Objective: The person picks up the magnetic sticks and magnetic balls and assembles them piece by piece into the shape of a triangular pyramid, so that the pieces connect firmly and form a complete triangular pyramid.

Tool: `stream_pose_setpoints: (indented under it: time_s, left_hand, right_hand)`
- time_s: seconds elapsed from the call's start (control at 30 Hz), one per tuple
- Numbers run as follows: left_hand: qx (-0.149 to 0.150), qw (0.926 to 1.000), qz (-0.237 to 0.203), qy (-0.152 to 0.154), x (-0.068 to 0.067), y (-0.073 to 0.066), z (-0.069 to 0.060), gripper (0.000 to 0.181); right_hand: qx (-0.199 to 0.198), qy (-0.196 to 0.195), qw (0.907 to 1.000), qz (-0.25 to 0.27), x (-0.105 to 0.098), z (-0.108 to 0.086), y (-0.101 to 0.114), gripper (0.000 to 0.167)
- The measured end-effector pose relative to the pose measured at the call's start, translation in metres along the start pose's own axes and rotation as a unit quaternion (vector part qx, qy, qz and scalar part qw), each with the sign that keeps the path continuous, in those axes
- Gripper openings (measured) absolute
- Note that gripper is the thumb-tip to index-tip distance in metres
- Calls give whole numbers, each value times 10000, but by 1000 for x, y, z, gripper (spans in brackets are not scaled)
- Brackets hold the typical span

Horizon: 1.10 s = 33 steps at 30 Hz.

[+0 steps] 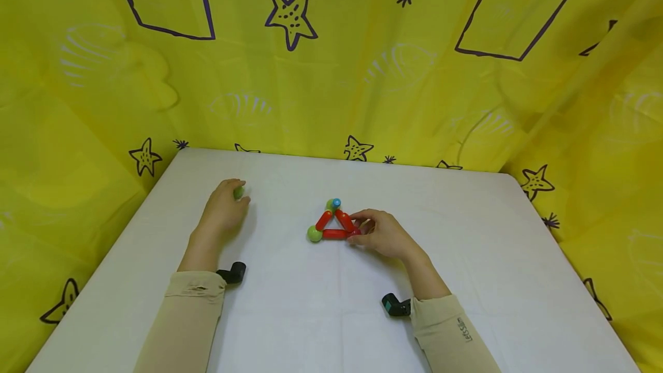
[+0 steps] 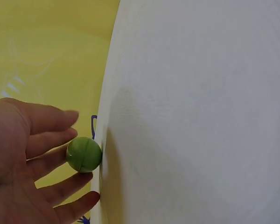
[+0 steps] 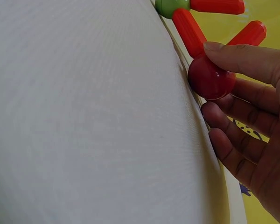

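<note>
At the table's left side my left hand (image 1: 224, 206) is beside a green ball (image 2: 84, 154), fingers spread and loosely bent around it. In the left wrist view the ball is against the fingers and the thumb stands apart from it. With thumb and fingers my right hand (image 1: 385, 233) pinches a dark red ball (image 3: 211, 78), one corner of a triangle of red rods (image 1: 334, 234). A green ball (image 1: 314, 233) forms the triangle's near left corner. On the far corner's green ball (image 1: 329, 205) is a blue piece (image 1: 336, 202).
White cloth covers the table (image 1: 290, 304). Yellow curtains (image 1: 331, 73) with sea drawings hang behind it and along both sides. Black wrist devices (image 1: 237, 273) sit by both sleeves.
</note>
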<state>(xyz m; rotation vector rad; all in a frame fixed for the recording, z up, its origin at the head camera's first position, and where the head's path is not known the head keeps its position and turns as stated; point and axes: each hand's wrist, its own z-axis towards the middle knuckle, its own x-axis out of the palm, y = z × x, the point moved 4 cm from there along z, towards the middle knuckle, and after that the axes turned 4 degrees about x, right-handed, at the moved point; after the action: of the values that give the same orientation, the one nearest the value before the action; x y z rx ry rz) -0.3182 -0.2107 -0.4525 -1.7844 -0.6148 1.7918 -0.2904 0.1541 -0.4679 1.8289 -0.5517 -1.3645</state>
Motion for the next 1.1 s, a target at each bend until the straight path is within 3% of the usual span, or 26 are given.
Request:
stream_pose_setpoints:
  time_s: [0.3, 0.57, 0.8, 0.93, 1.1]
  left_hand:
    - [-196, 9997, 84, -113, -1, -1, 2, 45]
    - [-141, 9975, -686, -138, 7, -19, 3, 43]
    - [456, 9934, -1050, 50, 22, -50, 6, 47]
    - [829, 9854, -1479, 121, 32, -72, 1, 46]
    - [1366, 9756, -1699, 253, 41, -96, -6, 37]
  right_hand:
    - [39, -20, 10000, -14, -1, 0, 1, 45]
    - [28, -28, 10000, -1, 0, 0, 0, 46]
    - [24, -52, 9999, 87, 1, 1, -2, 47]
    - [46, -42, 9999, 150, 2, 1, -4, 47]
    - [63, -18, 9999, 151, 2, 1, -4, 47]
